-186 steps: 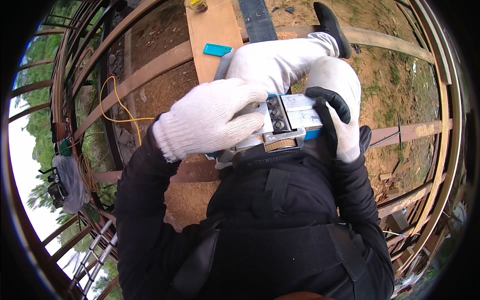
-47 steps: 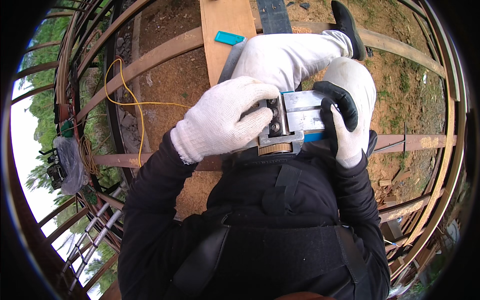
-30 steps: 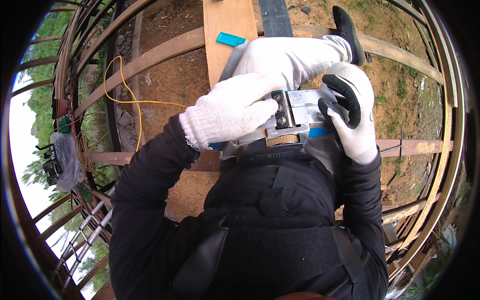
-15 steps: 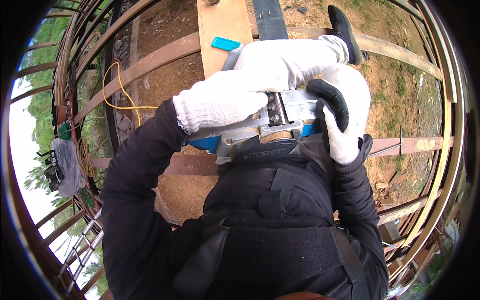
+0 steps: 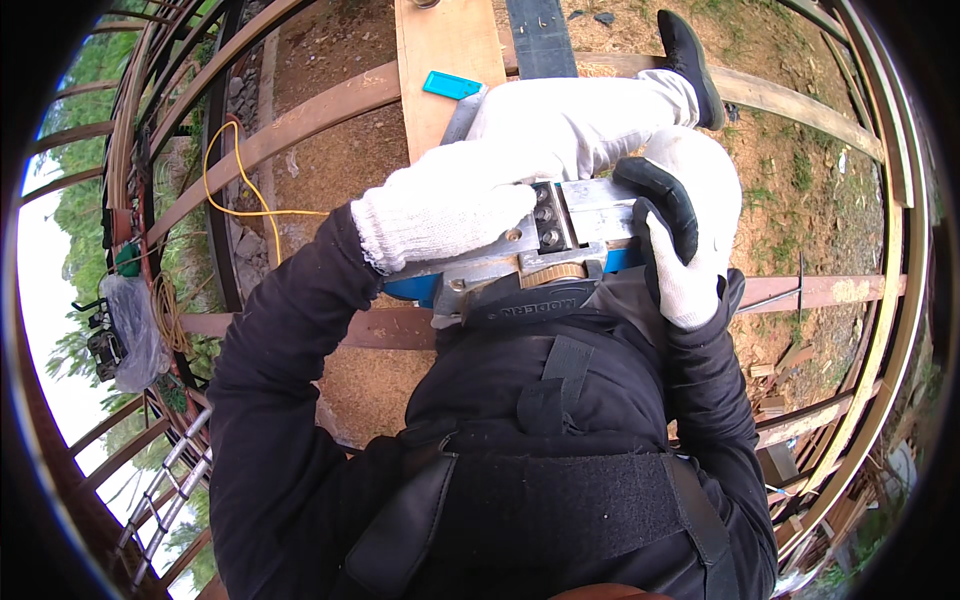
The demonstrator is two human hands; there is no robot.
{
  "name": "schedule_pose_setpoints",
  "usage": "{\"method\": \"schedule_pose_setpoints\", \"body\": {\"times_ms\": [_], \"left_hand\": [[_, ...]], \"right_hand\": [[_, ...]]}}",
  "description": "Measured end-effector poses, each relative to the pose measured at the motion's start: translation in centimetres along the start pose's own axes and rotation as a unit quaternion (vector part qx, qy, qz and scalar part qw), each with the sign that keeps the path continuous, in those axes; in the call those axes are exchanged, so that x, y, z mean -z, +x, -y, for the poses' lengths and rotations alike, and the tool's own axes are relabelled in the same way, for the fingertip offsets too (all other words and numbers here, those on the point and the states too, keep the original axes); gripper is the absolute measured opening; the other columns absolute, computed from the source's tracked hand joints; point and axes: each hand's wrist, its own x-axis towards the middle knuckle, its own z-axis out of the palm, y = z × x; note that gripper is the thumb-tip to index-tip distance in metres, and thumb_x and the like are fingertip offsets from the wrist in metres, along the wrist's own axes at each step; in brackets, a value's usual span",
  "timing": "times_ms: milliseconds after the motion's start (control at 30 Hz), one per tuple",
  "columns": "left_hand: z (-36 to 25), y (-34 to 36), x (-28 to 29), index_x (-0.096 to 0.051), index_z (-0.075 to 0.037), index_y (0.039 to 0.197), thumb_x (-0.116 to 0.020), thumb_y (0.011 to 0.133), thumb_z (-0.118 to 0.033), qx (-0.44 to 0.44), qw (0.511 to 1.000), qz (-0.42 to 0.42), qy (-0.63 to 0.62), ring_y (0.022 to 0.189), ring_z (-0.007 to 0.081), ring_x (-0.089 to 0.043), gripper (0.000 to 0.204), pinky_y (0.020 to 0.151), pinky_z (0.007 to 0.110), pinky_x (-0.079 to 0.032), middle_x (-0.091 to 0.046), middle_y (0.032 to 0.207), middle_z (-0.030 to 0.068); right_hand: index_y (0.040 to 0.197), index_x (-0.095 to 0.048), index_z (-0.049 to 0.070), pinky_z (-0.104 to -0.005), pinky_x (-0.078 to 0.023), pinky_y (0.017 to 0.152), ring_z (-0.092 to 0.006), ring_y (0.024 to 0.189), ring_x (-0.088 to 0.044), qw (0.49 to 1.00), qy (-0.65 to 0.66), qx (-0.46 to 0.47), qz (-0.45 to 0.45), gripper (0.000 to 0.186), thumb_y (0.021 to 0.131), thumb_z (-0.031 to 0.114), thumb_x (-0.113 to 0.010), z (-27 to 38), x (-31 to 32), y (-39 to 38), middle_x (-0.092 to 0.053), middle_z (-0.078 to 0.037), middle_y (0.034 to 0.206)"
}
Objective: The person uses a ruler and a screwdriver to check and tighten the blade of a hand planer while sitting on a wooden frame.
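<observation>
An electric planer (image 5: 600, 200) lies across my lap with its metal sole turned up. Bolts on the cutter block (image 5: 548, 217) show in the gap between its sole plates, and a ribbed drive belt (image 5: 553, 273) runs beside a black cover. My left hand (image 5: 450, 205), in a white knit glove, holds the planer's left part, the thumb side reaching toward the bolts; its other fingers are mostly hidden. At the right end, my right hand (image 5: 678, 235) grips the planer, its glove white with black-coated fingers. A teal-handled tool (image 5: 452, 85) rests on the plank beyond my leg.
A wide plank (image 5: 450, 35) and a dark board (image 5: 540, 38) lie across wooden beams (image 5: 330, 118) over bare soil. A yellow cord (image 5: 240, 213) loops at the left. Beyond it hang a plastic bag (image 5: 135, 335) and coiled rope (image 5: 168, 310). Wood scraps (image 5: 785, 370) lie at the right.
My left forearm and hand have shifted very slightly to the right along the planer. My right hand and the planer hold almost the same place.
</observation>
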Motion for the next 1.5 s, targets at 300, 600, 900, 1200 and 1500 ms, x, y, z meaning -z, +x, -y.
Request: {"method": "schedule_pose_setpoints", "body": {"times_ms": [300,600,900,1200,1500], "left_hand": [[-0.1,-0.2,-1.1,-0.065,-0.012,0.133,-0.053,0.098,-0.022,0.009,0.999,-0.041,-0.006,0.105,0.0348,-0.070,0.039,0.094,0.042,-0.055,-0.071,0.118,0.0178],[1.3,0.4,0.7,-0.069,-0.008,0.125,-0.056,0.101,-0.030,0.066,0.994,-0.083,-0.022,0.108,0.0317,-0.069,0.035,0.096,0.038,-0.053,-0.072,0.115,0.0183],[23.3,1.3,-1.8,-0.065,0.000,0.130,-0.066,0.095,-0.040,0.205,0.958,-0.185,0.076,0.117,0.0380,-0.065,0.053,0.103,0.045,-0.050,-0.068,0.126,0.0239],[20.9,8.2,-0.9,-0.060,-0.010,0.134,-0.063,0.083,-0.021,0.035,0.919,-0.150,0.363,0.125,0.0347,-0.057,0.052,0.104,0.050,-0.046,-0.063,0.129,0.0165],[18.2,8.6,0.6,-0.071,-0.012,0.109,-0.066,0.084,-0.030,0.133,0.920,-0.034,0.367,0.107,0.0343,-0.067,0.031,0.093,0.048,-0.053,-0.070,0.109,0.0148]], "right_hand": [[0.141,-0.053,-0.003,-0.0361,-0.049,0.107,-0.0242,0.125,-0.062,0.992,-0.071,0.033,0.096,0.051,0.092,0.001,-0.068,-0.6,2.1,0.3,-0.061,-0.016,0.137],[0.138,-0.055,-0.004,-0.0392,-0.047,0.107,-0.0273,0.121,-0.063,0.965,-0.215,0.128,0.080,0.055,0.088,0.009,-0.076,1.6,0.9,2.5,-0.066,-0.017,0.128],[0.133,-0.062,0.003,-0.0444,-0.043,0.112,-0.0337,0.124,-0.061,0.992,-0.101,0.062,0.039,0.057,0.078,0.003,-0.073,1.4,0.2,1.4,-0.067,-0.014,0.128],[0.135,-0.062,0.001,-0.0365,-0.051,0.101,-0.0273,0.116,-0.068,0.986,-0.115,0.065,0.097,0.051,0.087,0.010,-0.075,0.5,1.8,1.5,-0.070,-0.015,0.126],[0.132,-0.067,0.009,-0.0435,-0.047,0.104,-0.0283,0.120,-0.062,0.918,-0.344,0.164,0.109,0.049,0.085,0.022,-0.074,3.8,1.3,1.4,-0.069,-0.013,0.125]]}}
